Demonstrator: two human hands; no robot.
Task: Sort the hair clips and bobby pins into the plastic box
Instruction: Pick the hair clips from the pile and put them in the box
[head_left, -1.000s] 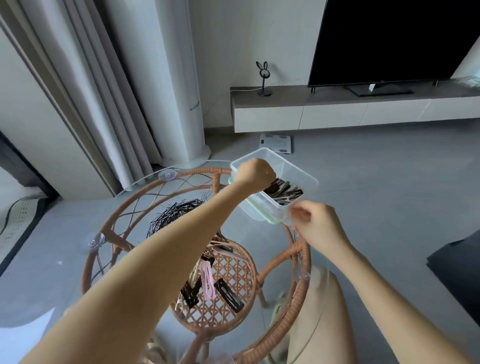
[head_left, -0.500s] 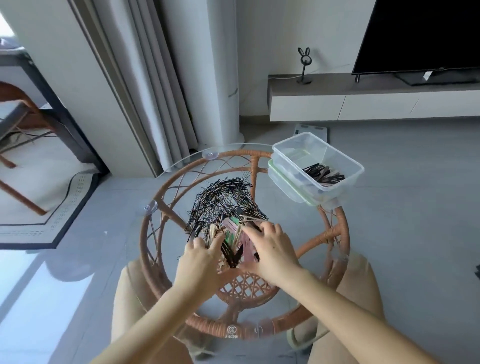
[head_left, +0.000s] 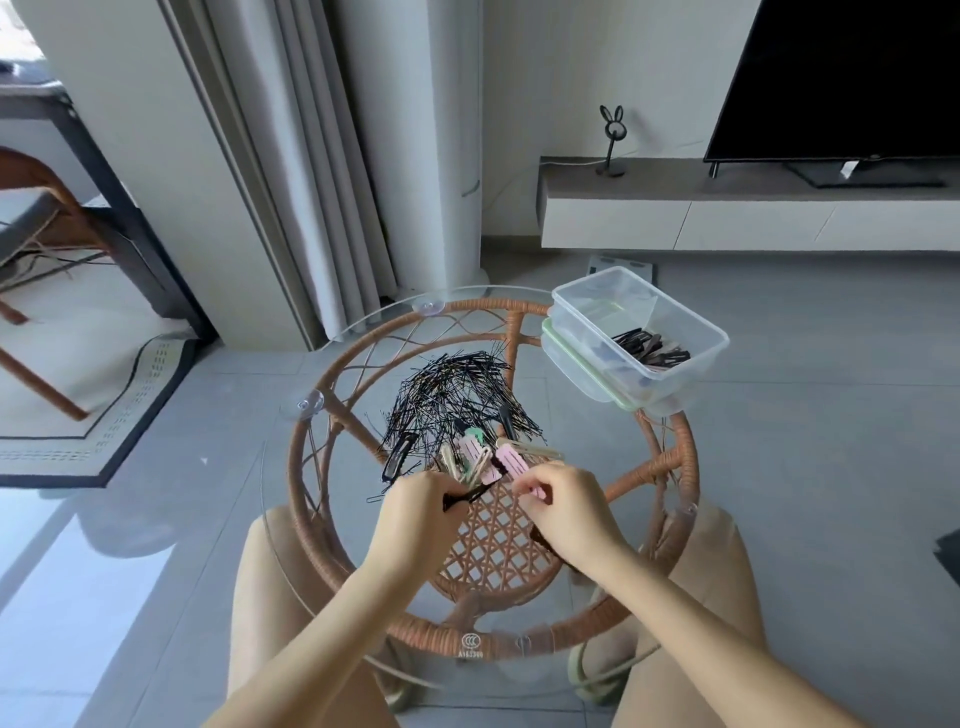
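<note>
A heap of black bobby pins (head_left: 454, 395) lies on the round glass table top (head_left: 322, 519). Just in front of it sits a small pile of pastel and black hair clips (head_left: 480, 457). My left hand (head_left: 423, 512) is closed on a black hair clip (head_left: 470, 494) at the near edge of that pile. My right hand (head_left: 563, 506) pinches a pink hair clip (head_left: 519, 470) beside it. The clear plastic box (head_left: 696, 332) stands at the table's far right edge on a green-rimmed lid, with several dark clips (head_left: 649, 349) inside.
The glass top rests on a rattan frame (head_left: 675, 457) with suction cups. My knees show below the table. A curtain (head_left: 311, 156) and white column stand behind, a TV bench (head_left: 727, 208) at the back right, a rug and chair at the left.
Both hands have come back from the plastic box to the clip pile. Since half a second ago they each closed on a clip and drew slightly toward me.
</note>
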